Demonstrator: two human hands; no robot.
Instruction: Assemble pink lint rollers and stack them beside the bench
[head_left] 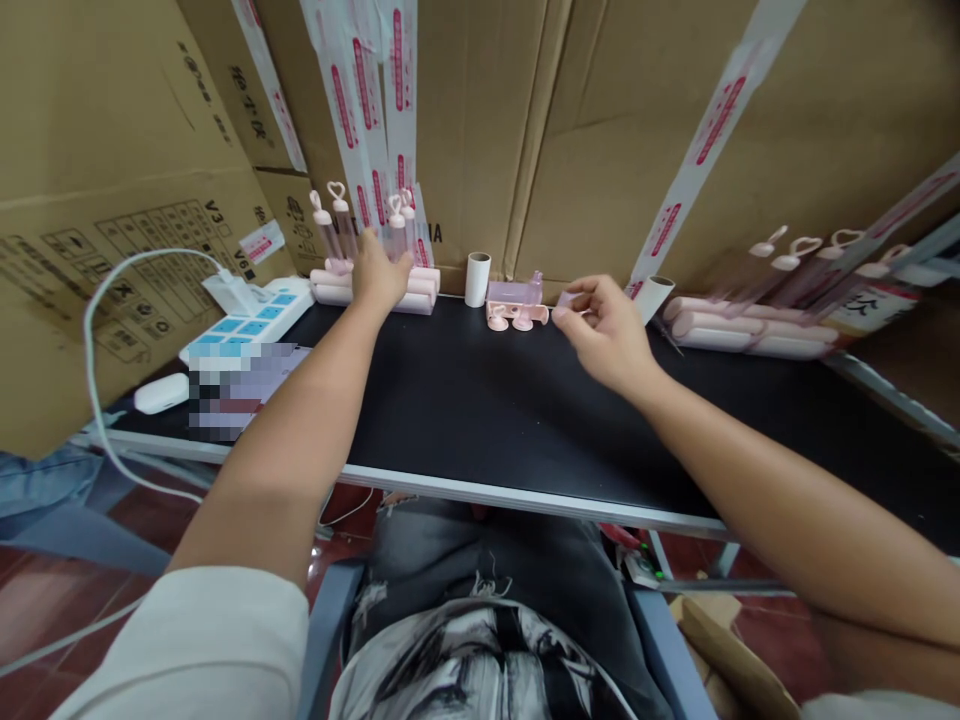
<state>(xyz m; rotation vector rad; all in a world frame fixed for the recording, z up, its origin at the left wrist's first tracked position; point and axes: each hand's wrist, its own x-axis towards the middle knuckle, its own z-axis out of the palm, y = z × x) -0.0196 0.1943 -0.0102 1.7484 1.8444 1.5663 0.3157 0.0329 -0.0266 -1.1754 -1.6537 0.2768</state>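
On the left, my left hand (379,275) reaches over a stack of pink rolls (416,292), among upright clear tubes with pink heart-shaped caps (336,192). Its thumb points to the right; most of the fingers are hidden, so its grip does not show. Near the table's middle, my right hand (607,325) is closed in a pinch, with a small pale purple piece (568,298) at its fingertips. Just left of that hand stands a toy-train-like assembly with a translucent purple body (514,292), a pink base (536,313) and round pink wheels (523,319).
A white cardboard tube (477,279) stands left of the train; another white tube (654,298) leans right of my right hand. Farther right are more pink rolls (750,335) with capped tubes. A power strip (251,325) and white case (161,394) lie left. Cardboard walls (480,130) rise behind.
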